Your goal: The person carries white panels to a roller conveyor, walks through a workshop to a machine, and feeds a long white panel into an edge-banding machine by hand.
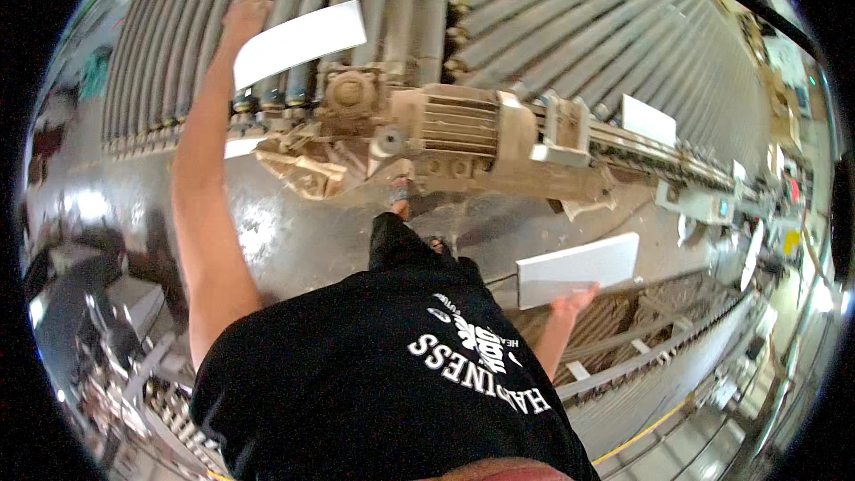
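Note:
My left hand (248, 15) reaches far out over the roller conveyor (191, 44), fingers loosely bent and apart, with nothing visible in them. Close beside its wrist, a thin white rectangular panel (307, 40) lies over the rollers, its near left end next to my forearm. Low on my right side, my right hand (574, 301) grips a second white panel (579, 269) by its lower edge. That panel is tilted up off the floor, with its broad face and one thick edge showing. The fingers behind it are hidden.
A dusty motor with a gearbox (459, 120) juts from the conveyor's near side. Another white piece (648, 120) sits on the rollers at right. A lower roller rack (663, 338) stands behind my right hand. Grey floor (294, 232) lies between the machines.

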Demonstrator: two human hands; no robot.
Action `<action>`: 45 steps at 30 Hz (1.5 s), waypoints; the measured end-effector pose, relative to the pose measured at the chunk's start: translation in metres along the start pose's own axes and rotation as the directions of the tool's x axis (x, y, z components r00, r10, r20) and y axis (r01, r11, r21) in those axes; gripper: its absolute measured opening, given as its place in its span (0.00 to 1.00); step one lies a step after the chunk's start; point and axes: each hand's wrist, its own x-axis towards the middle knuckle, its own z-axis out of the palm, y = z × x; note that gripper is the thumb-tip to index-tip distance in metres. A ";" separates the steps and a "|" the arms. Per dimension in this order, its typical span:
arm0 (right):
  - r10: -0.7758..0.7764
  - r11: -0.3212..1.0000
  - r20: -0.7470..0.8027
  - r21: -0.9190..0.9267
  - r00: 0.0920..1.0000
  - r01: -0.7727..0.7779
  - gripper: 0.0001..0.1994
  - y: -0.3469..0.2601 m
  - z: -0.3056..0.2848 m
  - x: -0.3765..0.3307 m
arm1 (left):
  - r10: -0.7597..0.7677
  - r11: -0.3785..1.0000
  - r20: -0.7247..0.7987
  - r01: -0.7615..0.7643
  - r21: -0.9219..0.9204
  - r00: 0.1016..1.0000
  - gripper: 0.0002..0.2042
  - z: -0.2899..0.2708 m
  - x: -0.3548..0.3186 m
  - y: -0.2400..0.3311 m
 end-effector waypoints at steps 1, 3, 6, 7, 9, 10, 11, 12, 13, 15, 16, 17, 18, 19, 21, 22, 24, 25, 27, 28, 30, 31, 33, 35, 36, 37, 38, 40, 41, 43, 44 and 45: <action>-0.011 1.000 -0.012 -0.020 1.000 0.011 0.43 0.003 0.000 -0.006 | 0.012 0.993 -0.152 -0.030 -0.113 0.988 0.18 -0.012 0.003 0.010; -0.059 0.998 0.168 0.046 0.984 0.052 0.43 0.011 -0.010 -0.003 | 0.084 0.770 -0.160 -0.166 -0.616 0.983 0.20 -0.059 0.024 0.015; -0.094 0.984 0.078 0.161 0.993 0.081 0.41 0.020 -0.049 -0.011 | 0.197 0.872 -0.435 -0.360 -0.331 0.879 0.19 -0.185 -0.014 0.143; -0.125 0.984 0.053 0.137 0.991 0.117 0.41 0.021 -0.043 -0.022 | 0.154 0.731 -0.471 -0.421 -0.537 0.868 0.20 -0.227 -0.051 0.177; -0.174 0.977 -0.005 0.124 0.985 0.174 0.40 0.020 -0.041 -0.039 | 0.068 0.455 -0.527 -0.497 -0.739 0.847 0.21 -0.299 -0.126 0.260; -0.183 0.974 -0.027 0.133 0.983 0.185 0.40 0.021 -0.041 -0.045 | 0.201 0.219 -0.506 -0.542 -0.811 0.839 0.20 -0.318 -0.163 0.292; -0.178 0.973 -0.034 0.143 0.984 0.181 0.39 0.024 -0.042 -0.048 | 0.333 -0.006 -0.500 -0.528 -0.849 0.800 0.19 -0.332 -0.194 0.323; -0.199 0.961 -0.028 0.191 0.980 0.200 0.39 0.031 -0.053 -0.050 | 0.457 -0.110 -0.476 -0.483 -0.869 0.752 0.17 -0.316 -0.220 0.357; -0.209 0.950 -0.010 0.236 0.978 0.206 0.39 0.037 -0.062 -0.051 | 0.551 -0.094 -0.406 -0.429 -0.898 0.729 0.14 -0.310 -0.258 0.401; -0.229 0.929 0.054 0.310 0.972 0.202 0.38 0.051 -0.070 -0.050 | 0.746 0.082 -0.174 -0.348 -0.934 0.643 0.19 -0.304 -0.326 0.482; -0.248 0.917 0.089 0.343 0.965 0.204 0.37 0.055 -0.067 -0.054 | 0.784 0.132 -0.180 -0.443 -0.887 0.594 0.25 -0.274 -0.350 0.514; -0.279 0.898 0.103 0.381 0.955 0.221 0.36 0.060 -0.069 -0.061 | 0.805 0.371 0.038 -0.453 -0.811 0.592 0.29 -0.260 -0.378 0.537; -0.277 0.898 0.112 0.383 0.954 0.216 0.36 0.064 -0.073 -0.072 | 0.785 0.455 0.112 -0.445 -0.771 0.609 0.31 -0.233 -0.421 0.550; -0.283 0.894 0.117 0.391 0.952 0.218 0.35 0.069 -0.066 -0.087 | 0.764 0.527 0.176 -0.442 -0.726 0.621 0.33 -0.208 -0.454 0.558; -0.285 0.892 0.115 0.394 0.952 0.219 0.35 0.072 -0.060 -0.109 | 0.785 0.518 0.271 -0.351 -0.780 0.557 0.34 -0.185 -0.499 0.555; -0.266 0.900 0.128 0.387 0.955 0.199 0.34 0.076 -0.057 -0.121 | 0.784 0.531 0.328 -0.297 -0.794 0.526 0.34 -0.177 -0.518 0.549; -0.225 0.907 0.171 0.396 0.959 0.142 0.34 0.093 -0.065 -0.127 | 0.738 0.568 0.290 -0.330 -0.754 0.609 0.31 -0.166 -0.548 0.534; -0.208 0.905 0.201 0.411 0.957 0.110 0.34 0.103 -0.071 -0.128 | 0.710 0.591 0.270 -0.343 -0.730 0.650 0.29 -0.160 -0.557 0.523; -0.186 0.896 0.253 0.439 0.949 0.059 0.34 0.129 -0.077 -0.129 | 0.662 0.600 0.306 -0.239 -0.763 0.684 0.25 -0.158 -0.569 0.501; -0.180 0.893 0.270 0.448 0.946 0.042 0.33 0.144 -0.079 -0.130 | 0.628 0.607 0.330 -0.177 -0.775 0.705 0.23 -0.160 -0.574 0.488; -0.180 0.905 0.265 0.421 0.947 0.054 0.33 0.151 -0.078 -0.146 | 0.572 0.671 0.362 -0.166 -0.723 0.736 0.20 -0.174 -0.581 0.476; -0.170 0.916 0.242 0.396 0.955 0.062 0.34 0.150 -0.075 -0.163 | 0.559 0.659 0.344 -0.153 -0.736 0.754 0.19 -0.173 -0.585 0.466; -0.175 0.915 0.280 0.399 0.944 0.051 0.35 0.157 -0.082 -0.168 | 0.537 0.649 0.347 -0.113 -0.752 0.769 0.19 -0.176 -0.587 0.457; -0.182 0.925 0.331 0.376 0.926 0.048 0.39 0.169 -0.089 -0.168 | 0.512 0.668 0.404 -0.056 -0.742 0.758 0.18 -0.183 -0.583 0.442; -0.191 0.928 0.351 0.370 0.917 0.051 0.41 0.168 -0.085 -0.174 | 0.503 0.651 0.363 -0.068 -0.756 0.784 0.18 -0.182 -0.582 0.430; -0.229 0.935 0.331 0.335 0.915 0.113 0.39 0.169 -0.077 -0.181 | 0.490 0.637 0.321 -0.081 -0.767 0.810 0.17 -0.180 -0.578 0.416; -0.243 0.947 0.324 0.282 0.914 0.152 0.40 0.167 -0.068 -0.185 | 0.476 0.621 0.274 -0.099 -0.777 0.836 0.16 -0.177 -0.573 0.402; -0.278 0.953 0.319 0.206 0.906 0.220 0.41 0.170 -0.056 -0.183 | 0.441 0.599 0.225 -0.099 -0.795 0.869 0.15 -0.177 -0.557 0.362; -0.305 0.949 0.319 0.185 0.897 0.257 0.42 0.172 -0.054 -0.176 | 0.420 0.589 0.205 -0.093 -0.803 0.884 0.14 -0.177 -0.550 0.339; -0.300 0.952 0.248 0.139 0.921 0.273 0.40 0.170 -0.037 -0.183 | 0.434 0.620 0.060 -0.250 -0.744 0.899 0.13 -0.180 -0.530 0.278; -0.289 0.956 0.213 0.113 0.933 0.270 0.40 0.175 -0.022 -0.193 | 0.439 0.645 -0.001 -0.317 -0.695 0.898 0.13 -0.182 -0.524 0.237; -0.274 0.961 0.173 0.090 0.946 0.262 0.39 0.183 -0.010 -0.201 | 0.357 0.599 -0.045 -0.266 -0.756 0.933 0.14 -0.176 -0.523 0.195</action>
